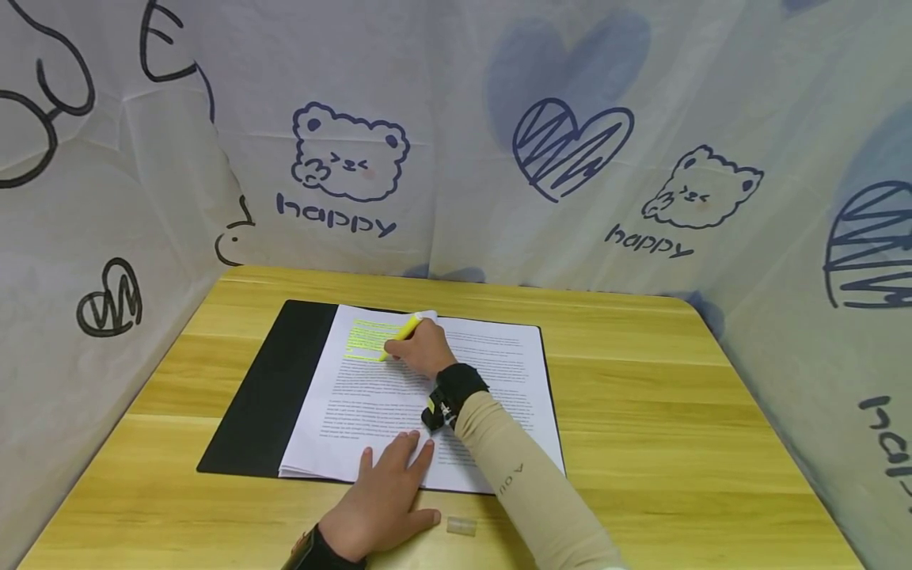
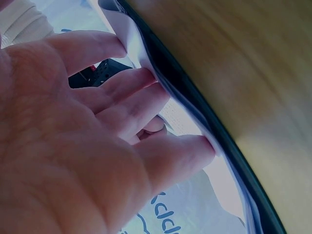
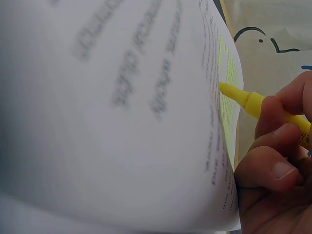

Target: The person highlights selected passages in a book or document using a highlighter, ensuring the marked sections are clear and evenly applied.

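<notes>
My right hand (image 1: 429,350) pinches a yellow highlighter (image 1: 406,328), its tip down at the left half of the printed sheet (image 1: 385,408). Several lines near the top left of the page carry bright yellow marks, and the tip (image 3: 223,87) sits at their lower end. Under the stacked sheets lies a black folder (image 1: 267,396), its bare left part showing. My left hand (image 1: 381,500) rests with fingers spread on the bottom edge of the pages. In the left wrist view its fingertips (image 2: 207,146) touch the paper.
A small translucent piece (image 1: 461,526) lies on the wooden table (image 1: 641,427), just right of the left thumb. White cloth (image 1: 456,222) printed with bears and hearts hangs behind the table and along both sides. My right forearm crosses the right side of the page.
</notes>
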Motion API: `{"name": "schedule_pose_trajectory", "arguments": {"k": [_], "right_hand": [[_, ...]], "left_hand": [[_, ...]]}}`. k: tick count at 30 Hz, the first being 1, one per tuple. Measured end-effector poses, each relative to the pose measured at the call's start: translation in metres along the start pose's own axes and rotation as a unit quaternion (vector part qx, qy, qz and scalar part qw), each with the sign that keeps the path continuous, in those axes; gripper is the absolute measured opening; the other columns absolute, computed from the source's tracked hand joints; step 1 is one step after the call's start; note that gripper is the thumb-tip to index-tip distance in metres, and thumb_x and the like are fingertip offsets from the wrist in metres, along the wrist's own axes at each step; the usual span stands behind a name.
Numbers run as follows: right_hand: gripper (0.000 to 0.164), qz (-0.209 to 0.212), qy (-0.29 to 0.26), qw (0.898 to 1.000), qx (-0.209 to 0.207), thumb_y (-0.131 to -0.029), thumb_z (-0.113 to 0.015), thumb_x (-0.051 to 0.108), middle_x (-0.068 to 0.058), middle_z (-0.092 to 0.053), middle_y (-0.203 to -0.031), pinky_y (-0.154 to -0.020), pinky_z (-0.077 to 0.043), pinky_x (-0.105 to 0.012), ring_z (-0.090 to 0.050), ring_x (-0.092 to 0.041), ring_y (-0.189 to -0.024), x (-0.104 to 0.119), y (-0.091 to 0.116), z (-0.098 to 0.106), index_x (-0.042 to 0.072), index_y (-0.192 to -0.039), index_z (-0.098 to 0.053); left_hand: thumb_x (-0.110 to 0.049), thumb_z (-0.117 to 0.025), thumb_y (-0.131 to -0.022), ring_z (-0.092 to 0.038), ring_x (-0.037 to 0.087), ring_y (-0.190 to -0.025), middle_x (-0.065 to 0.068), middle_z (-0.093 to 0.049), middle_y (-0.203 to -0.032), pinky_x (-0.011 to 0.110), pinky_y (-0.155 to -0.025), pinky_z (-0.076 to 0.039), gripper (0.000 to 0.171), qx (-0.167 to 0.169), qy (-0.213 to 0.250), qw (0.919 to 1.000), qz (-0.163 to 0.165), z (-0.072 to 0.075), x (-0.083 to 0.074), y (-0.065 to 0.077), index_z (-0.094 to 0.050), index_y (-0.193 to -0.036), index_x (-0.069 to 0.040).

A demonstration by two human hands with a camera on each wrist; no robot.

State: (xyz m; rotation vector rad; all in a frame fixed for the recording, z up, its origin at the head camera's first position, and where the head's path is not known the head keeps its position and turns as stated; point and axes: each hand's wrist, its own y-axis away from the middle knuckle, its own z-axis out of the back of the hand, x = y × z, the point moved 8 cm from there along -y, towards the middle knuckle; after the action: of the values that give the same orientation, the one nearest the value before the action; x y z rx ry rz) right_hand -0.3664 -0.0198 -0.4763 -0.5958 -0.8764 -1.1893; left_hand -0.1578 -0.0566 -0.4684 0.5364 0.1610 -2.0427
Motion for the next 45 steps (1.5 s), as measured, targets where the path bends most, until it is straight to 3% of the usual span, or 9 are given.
{"name": "schedule_pose_trajectory", "arguments": {"k": [13, 33, 45], "right_hand": [[0.017, -0.007, 0.004, 1.000, -0.001, -0.083, -0.066, 0.027, -0.003, -0.065, -0.070, -0.054, -0.037, -0.029, -0.049, -0.020, -0.059, -0.0023, 0.0004, 0.0024, 0.012, -0.077, -0.067], [0.018, -0.004, 0.007, 1.000, -0.006, -0.083, -0.067, 0.027, -0.002, -0.064, -0.069, -0.057, -0.040, -0.029, -0.055, -0.021, -0.063, -0.0034, 0.0023, 0.0066, 0.011, -0.078, -0.066], [0.019, -0.008, 0.013, 1.000, -0.005, -0.085, -0.067, 0.029, -0.001, -0.065, -0.071, -0.056, -0.040, -0.030, -0.057, -0.021, -0.064, -0.0058, 0.0042, 0.0093, 0.010, -0.081, -0.066]], "left_hand": [[-0.052, -0.066, -0.081, -0.027, 0.034, -0.137, 0.020, -0.030, -0.150, 0.073, -0.097, -0.023, 0.084, -0.004, -0.006, 1.0000, -0.002, 0.0004, -0.0016, 0.0006, -0.040, -0.144, -0.002], [-0.053, -0.064, -0.083, -0.026, 0.034, -0.139, 0.019, -0.028, -0.151, 0.072, -0.099, -0.022, 0.083, 0.009, 0.000, 0.9999, 0.008, -0.0015, -0.0002, -0.0003, -0.038, -0.145, -0.003], [-0.052, -0.066, -0.082, -0.027, 0.034, -0.138, 0.020, -0.030, -0.150, 0.073, -0.098, -0.022, 0.084, 0.000, -0.001, 1.0000, 0.002, -0.0006, -0.0006, 0.0003, -0.039, -0.145, -0.003]]}}
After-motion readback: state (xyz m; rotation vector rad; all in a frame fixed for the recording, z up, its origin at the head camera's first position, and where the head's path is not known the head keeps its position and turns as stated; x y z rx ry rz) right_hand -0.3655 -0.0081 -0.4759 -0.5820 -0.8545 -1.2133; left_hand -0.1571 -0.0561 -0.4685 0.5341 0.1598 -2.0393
